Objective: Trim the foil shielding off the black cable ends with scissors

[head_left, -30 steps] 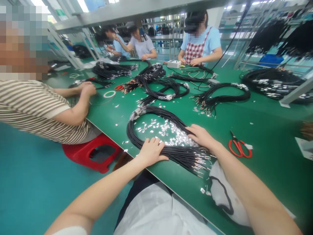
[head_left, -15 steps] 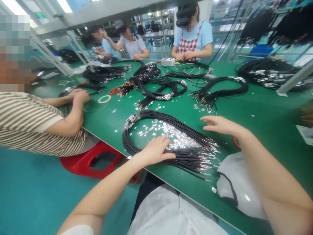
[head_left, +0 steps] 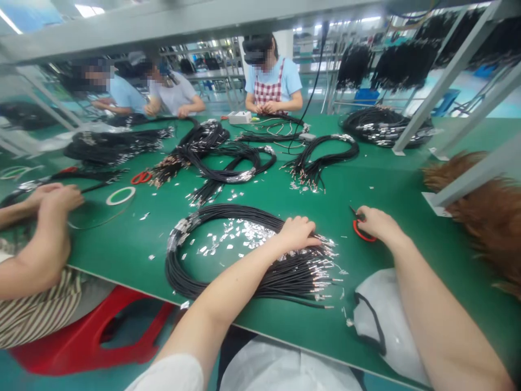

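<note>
A looped bundle of black cables [head_left: 226, 209] lies on the green table in front of me, its stripped metal ends [head_left: 321, 274] pointing right. My left hand [head_left: 299, 233] is over the upper strand near those ends, fingers curled onto the cables; its fingertips are partly hidden. To the right, my right hand [head_left: 376, 224] is closed on red-handled scissors [head_left: 364, 233], with the dark blades toward the bundle. Small silvery scraps [head_left: 248, 234] lie inside the loop.
More cable bundles [head_left: 240, 174] lie farther back. A white bag [head_left: 386, 309] is at my right forearm, and metal posts [head_left: 459, 195] stand on the right. A co-worker's hands [head_left: 61, 201] are at the left, near a tape roll [head_left: 121, 196]. Other people sit across the table.
My left hand has moved along the bundle toward the cable ends. My right hand, open before, has taken hold of the scissors. The view has turned right.
</note>
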Motion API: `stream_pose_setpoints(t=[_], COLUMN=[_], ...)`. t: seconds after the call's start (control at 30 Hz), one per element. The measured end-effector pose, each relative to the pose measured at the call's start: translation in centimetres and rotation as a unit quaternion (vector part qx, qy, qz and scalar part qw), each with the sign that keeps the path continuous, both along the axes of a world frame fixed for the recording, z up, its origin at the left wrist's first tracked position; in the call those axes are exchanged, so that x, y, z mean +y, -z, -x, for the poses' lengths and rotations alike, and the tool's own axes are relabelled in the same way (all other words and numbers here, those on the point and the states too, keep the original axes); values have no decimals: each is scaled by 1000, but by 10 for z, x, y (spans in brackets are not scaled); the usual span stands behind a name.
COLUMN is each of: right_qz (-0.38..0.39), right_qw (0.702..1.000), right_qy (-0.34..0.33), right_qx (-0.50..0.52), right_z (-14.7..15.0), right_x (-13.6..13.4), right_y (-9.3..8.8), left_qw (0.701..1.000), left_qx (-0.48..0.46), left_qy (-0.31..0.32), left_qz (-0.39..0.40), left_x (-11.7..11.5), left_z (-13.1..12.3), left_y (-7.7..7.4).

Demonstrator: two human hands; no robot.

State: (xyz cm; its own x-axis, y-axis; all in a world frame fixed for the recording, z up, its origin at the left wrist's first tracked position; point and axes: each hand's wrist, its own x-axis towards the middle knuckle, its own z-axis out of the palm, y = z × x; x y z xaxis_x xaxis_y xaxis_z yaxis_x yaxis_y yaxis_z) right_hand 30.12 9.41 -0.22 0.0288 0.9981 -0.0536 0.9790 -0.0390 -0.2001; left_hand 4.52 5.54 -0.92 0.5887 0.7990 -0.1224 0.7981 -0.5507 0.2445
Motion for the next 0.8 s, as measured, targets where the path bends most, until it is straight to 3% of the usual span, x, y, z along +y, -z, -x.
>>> stream_pose_setpoints(t=[0.1, 0.23, 0.43, 0.57, 0.63, 0.73, 0.8], right_qz=[9, 4, -33, -68, -92, -137, -162], right_qw=[1000, 999, 981, 965, 955, 928, 906], right_qy=[-5, -41, -118, -122, -103, -51, -16], right_qx=[-13, 20, 151, 221, 264, 342, 391], right_z=[-3, 7, 30, 38, 39, 37, 34], right_x=[-6, -3, 5, 4, 5, 8, 10], right_y=[17, 19, 28, 38, 42, 51, 56], left_qw=[998, 985, 984, 982, 986, 986, 979], left_qx=[6, 16, -18, -97, -133, -111, -95], left_qy=[32, 112, 126, 116, 70, -120, -169], left_qz=[62, 131, 126, 111, 76, -37, -56], left_x=[2, 12, 15, 19, 36, 81, 114], left_z=[5, 7, 13, 16, 18, 22, 25], left_y=[-12, -20, -3, 3, 5, 11, 16])
